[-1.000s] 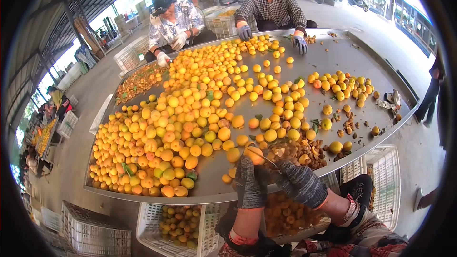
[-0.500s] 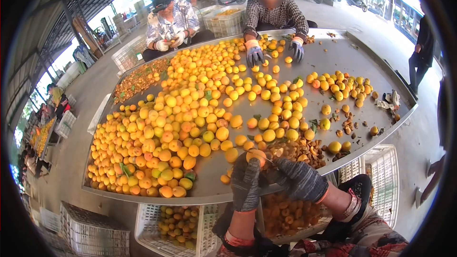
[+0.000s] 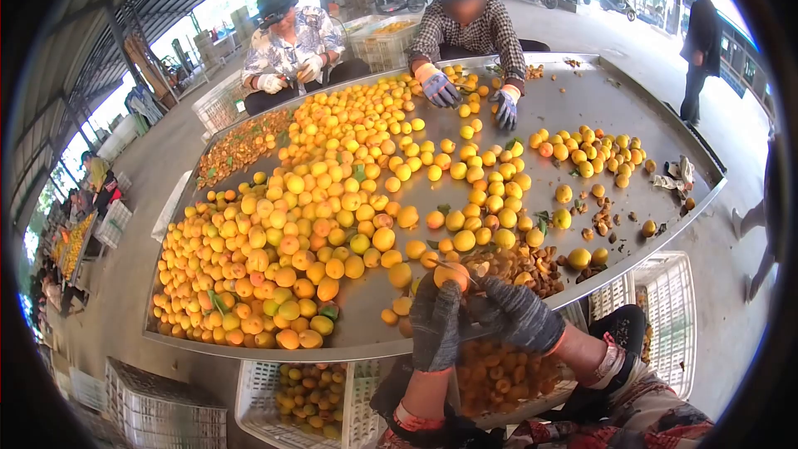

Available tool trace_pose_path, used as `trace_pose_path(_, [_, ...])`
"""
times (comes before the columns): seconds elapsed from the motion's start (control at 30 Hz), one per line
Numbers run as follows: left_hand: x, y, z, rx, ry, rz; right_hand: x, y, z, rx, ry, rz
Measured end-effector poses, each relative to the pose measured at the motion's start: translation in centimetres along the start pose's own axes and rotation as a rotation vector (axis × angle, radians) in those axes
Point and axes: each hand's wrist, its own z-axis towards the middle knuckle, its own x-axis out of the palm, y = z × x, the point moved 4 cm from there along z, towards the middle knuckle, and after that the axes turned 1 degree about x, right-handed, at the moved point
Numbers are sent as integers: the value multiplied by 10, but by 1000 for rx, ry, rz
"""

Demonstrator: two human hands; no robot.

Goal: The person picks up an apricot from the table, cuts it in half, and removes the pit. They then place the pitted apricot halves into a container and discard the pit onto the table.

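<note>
Both my hands wear dark grey knit gloves at the near edge of the metal table [image 3: 366, 349]. My left hand [image 3: 436, 324] is closed on an orange fruit [image 3: 451, 276], held upright between thumb and fingers. My right hand [image 3: 519, 313] is closed just right of that fruit, with a thin tool [image 3: 457, 268] seeming to lie across the fruit; its grip is partly hidden. Behind my hands lies a heap of split fruit pieces [image 3: 540, 270]. A large pile of yellow-orange fruit [image 3: 274, 241] covers the table's left side.
Two people, one gloved in white [image 3: 291, 41] and one in purple-grey [image 3: 474, 25], work across the table. White crates [image 3: 307, 399] of fruit stand below the near edge, another [image 3: 665, 308] at right. A dark-clothed person [image 3: 702, 50] stands at back right.
The hands of the person opposite have shifted left. The standing person at right has come further into view. My hands keep hold of the fruit, with little change.
</note>
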Motion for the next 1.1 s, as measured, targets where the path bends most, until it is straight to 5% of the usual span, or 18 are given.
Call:
trace_pose_path(0.1, [1, -15, -3, 84, 98, 321, -15, 19, -3, 88, 148, 159])
trace_pose_path(0.13, [-2, -11, -2, 81, 101, 318, -22, 30, 1, 45, 260, -245])
trace_pose_path(0.2, [0, -9, -2, 384, 217, 656, -24, 25, -3, 106, 238, -186])
trace_pose_path(0.37, [19, -16, -8, 132, 120, 274, -10, 6, -17, 71, 69, 263])
trace_pose_path(0.43, [19, -13, -8, 107, 96, 208, -1, 14, -26, -845, -76, -1246])
trace_pose_path(0.57, [13, -3, -7, 60, 75, 121, -12, 21, -21, -855, 118, -1147])
trace_pose_path(0.63, [14, -4, -7, 47, 88, 102, -26, 11, -10, -263, 296, -359])
trace_pose_path(0.67, [16, -9, -7, 85, 106, 148, -29, 15, -8, -263, 298, -360])
trace_pose_path(0.73, [18, -13, -8, 121, 120, 197, -34, 7, -4, 223, 324, 41])
trace_pose_path(0.77, [18, -13, -9, 120, 97, 181, -33, 6, -4, 224, 325, 42])
trace_pose_path(0.93, [14, -4, -5, 162, 49, 208, -25, 24, -7, -815, 225, -1107])
trace_pose_path(0.97, [15, -3, -5, 115, 29, 206, -18, 23, -10, -813, 224, -1108])
trace_pose_path(1.03, [14, 0, -5, 70, 8, 204, -17, 9, -4, -149, 46, -227])
trace_pose_path(1.1, [12, 10, -7, 2, -25, -4, -18, 8, -2, -253, 101, -305])
